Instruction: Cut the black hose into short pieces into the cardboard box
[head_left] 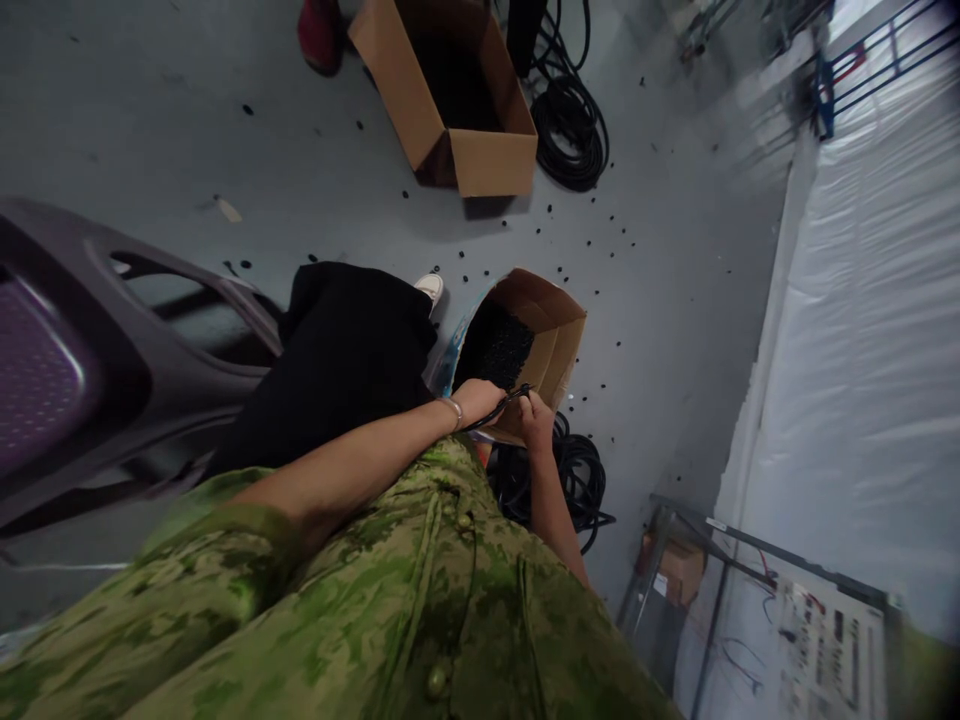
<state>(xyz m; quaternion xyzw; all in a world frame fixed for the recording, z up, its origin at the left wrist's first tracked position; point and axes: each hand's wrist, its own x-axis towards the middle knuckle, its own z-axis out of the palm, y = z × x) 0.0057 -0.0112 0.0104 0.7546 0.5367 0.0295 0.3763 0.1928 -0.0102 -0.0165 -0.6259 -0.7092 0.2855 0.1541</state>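
So, probably mid-job: left grip [478, 400] and right grip [537, 422] pinch one black cable [493, 411], unfinished I'd guess, over the nearer box [559, 355] (small black bits [504, 345] inside), with the coil [589, 475] beside it likely left.

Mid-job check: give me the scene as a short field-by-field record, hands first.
Left hand: at a thin black cord; fingers partly hidden
Right hand: fingertips closed on the same cord
Below the hands: open cardboard box, small black pieces inside
Near coil: loose black loops on the floor, beside the right forearm
Farther off: larger open carton, a second black coil at its right
Floor: gray, scattered with small black bits
Left side: chair with purple seat
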